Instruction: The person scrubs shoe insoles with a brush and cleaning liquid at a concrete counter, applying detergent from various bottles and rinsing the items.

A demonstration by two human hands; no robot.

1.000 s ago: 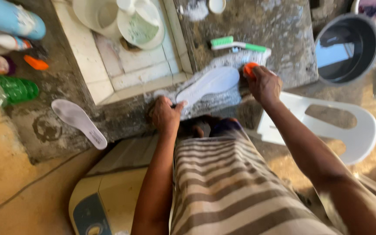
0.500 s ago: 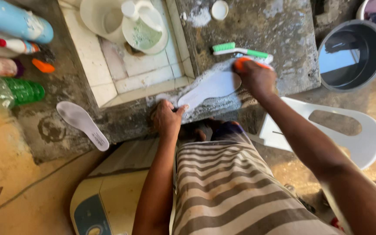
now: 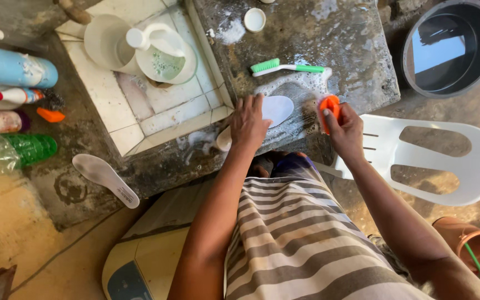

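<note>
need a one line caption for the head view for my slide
Left hand presses a white insole on a soapy stone slab while the right hand holds an orange brush.

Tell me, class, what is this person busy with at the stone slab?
A person is scrubbing a white shoe insole on a wet, soapy slab. The left hand presses the insole flat, while the right hand holds an orange scrubbing brush at the edge of the suds. A green toothbrush lies on the slab just above. A second insole lies apart on the ledge to the left, near a row of bottles. A dark tub of water stands to the right.
</note>
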